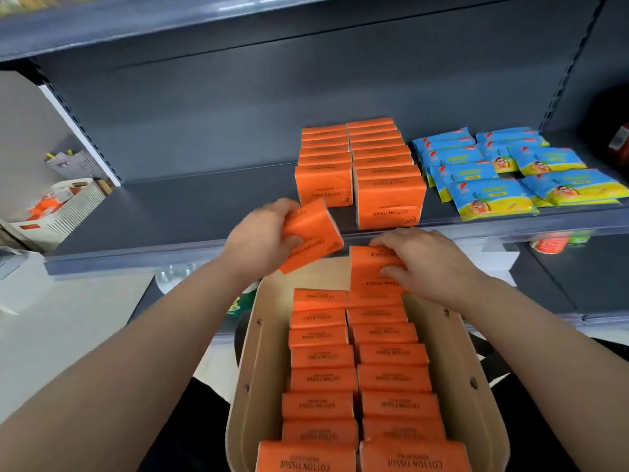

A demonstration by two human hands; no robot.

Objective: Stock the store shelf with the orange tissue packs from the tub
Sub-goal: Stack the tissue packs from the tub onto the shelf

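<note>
Over the tub: left hand (262, 240) has its fingers and thumb wrapped round one orange pack (313, 236), held tilted up by the shelf's front edge.
Right hand: the right hand (425, 260) is pinching the top of a second pack (371, 270) at the far end of the right row, raised above its neighbours, lower end hidden behind them.
Tub: the beige tub (252, 369) holds two rows of packs (323, 379) standing on edge, pretty full, so I'd say loads left to do.
Shelf: the dark shelf (170, 212) already has two shelf rows (357, 165) of orange. Blue packs (510, 172) sit just beside them on the right, and there's bare shelf to the left.
Feel (my guess): light and squishy, with a thin plastic wrapper, so probably a bit slippery. Not fragile, but a hard squeeze would likely dent it.
Where to grab: thumb on one flat face, fingers on the other, near the middle like the left hand does. Pulling by the top edge alone looks iffy, since the film could slide out of a pinch with the rows packed that snug.
</note>
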